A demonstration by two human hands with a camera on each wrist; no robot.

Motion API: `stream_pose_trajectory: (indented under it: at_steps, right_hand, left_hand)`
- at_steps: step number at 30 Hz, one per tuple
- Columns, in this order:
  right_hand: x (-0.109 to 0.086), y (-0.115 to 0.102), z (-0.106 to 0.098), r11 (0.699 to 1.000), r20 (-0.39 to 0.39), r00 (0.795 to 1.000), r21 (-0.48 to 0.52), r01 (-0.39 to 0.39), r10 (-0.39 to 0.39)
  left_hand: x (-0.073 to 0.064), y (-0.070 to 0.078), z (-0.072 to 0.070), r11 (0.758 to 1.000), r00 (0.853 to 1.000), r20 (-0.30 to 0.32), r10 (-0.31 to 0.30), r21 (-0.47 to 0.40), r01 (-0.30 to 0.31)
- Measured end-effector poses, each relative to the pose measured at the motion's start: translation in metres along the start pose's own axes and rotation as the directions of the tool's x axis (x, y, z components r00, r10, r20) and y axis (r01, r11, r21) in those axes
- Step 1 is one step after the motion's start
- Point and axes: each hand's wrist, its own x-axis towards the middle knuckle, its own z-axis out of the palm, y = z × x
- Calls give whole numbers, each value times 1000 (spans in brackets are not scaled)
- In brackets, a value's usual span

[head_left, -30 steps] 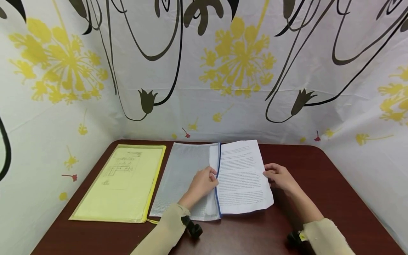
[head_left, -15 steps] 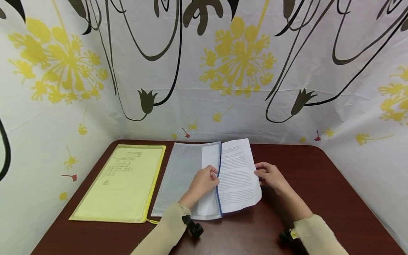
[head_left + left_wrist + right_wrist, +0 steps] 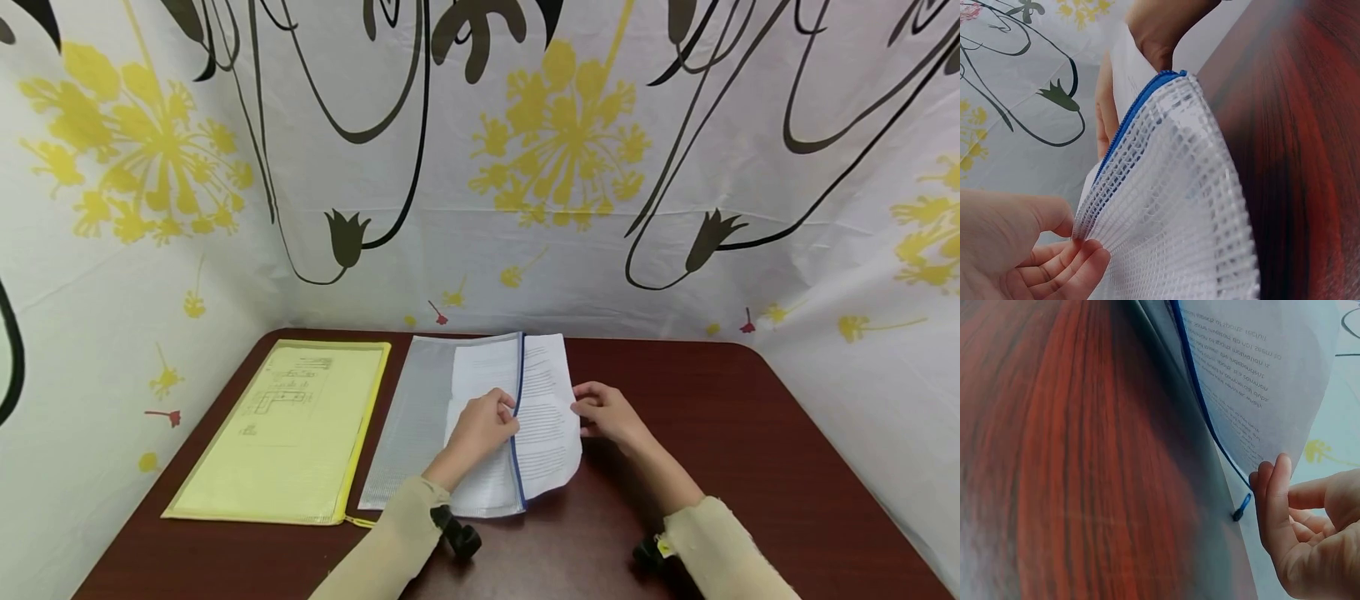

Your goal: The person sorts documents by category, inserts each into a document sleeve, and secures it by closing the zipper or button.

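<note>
A clear mesh zipper pouch point(image 3: 408, 425) with a blue zipper edge point(image 3: 1127, 122) lies on the table. Printed paper point(image 3: 546, 417) is partly inside it, and the rest sticks out to the right past the zipper. With thumb and fingertips my left hand point(image 3: 480, 429) pinches the pouch's edge at the zipper, lifting it a little, as the left wrist view shows. My right hand point(image 3: 611, 417) pinches the paper's outer right edge between thumb and fingers. In the right wrist view a small blue zipper pull point(image 3: 1242, 507) hangs close to the right fingers.
A yellow zipper pouch point(image 3: 277, 433) holding a sheet with a line drawing lies flat at the left. The dark reddish wooden table point(image 3: 750, 433) has a patterned curtain point(image 3: 465, 183) behind it and at both sides.
My right hand has moved left, sliding the paper farther into the mesh pouch, so less of it sticks out. My left hand has stayed nearly in place at the zipper edge.
</note>
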Motion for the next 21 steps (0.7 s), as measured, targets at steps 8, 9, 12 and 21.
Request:
stream_pose_trajectory:
  at_steps: [8,9,12,21]
  right_hand:
    - [3,-4,15,1000,-14,1000,-2,-3,3]
    - [4,-5,16,1000,-18,1000,-1,-8,8]
    - [5,-7,20,1000,-18,1000,-2,-11,10]
    - [9,-9,29,1000,-14,1000,-2,7,-7]
  left_hand:
    - [1,1,1,1000,1000,-11,-2,7,2]
    - [1,1,1,1000,1000,-10,-3,7,3]
    - [1,1,2,1000,1000,-9,-8,4,8]
    - [3,1,2,1000,1000,-11,-5,-3,5]
